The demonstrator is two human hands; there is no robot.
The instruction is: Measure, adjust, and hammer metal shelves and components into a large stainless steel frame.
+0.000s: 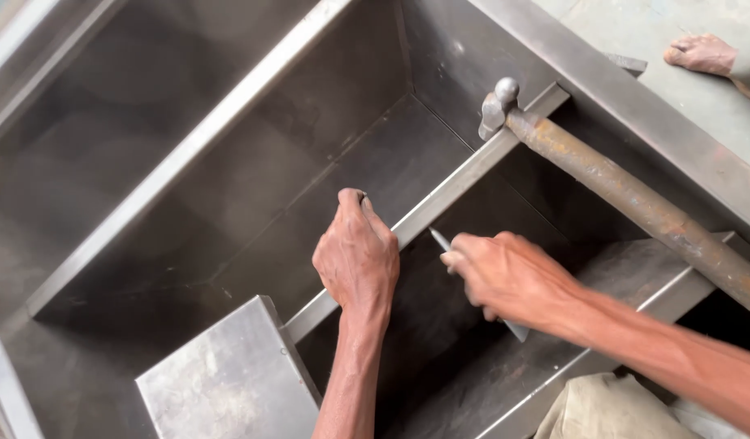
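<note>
My left hand point(357, 258) rests on a steel crossbar point(464, 177) that spans a large sheet-metal box point(253, 106), with a small dark object pinched at its fingertips. My right hand point(505, 276) grips a thin pointed metal tool point(440, 240) whose tip touches the crossbar just right of the left hand. The tool's other end sticks out below the palm. A hammer with a rusty pipe handle point(635, 203) lies with its head point(497, 106) on the far end of the same crossbar.
A flat steel plate point(229, 378) lies near the crossbar's near end. Another steel bar point(180, 154) crosses the box at the left. A person's bare foot point(704, 53) stands on the concrete floor at top right. Beige cloth point(611, 410) shows at the bottom right.
</note>
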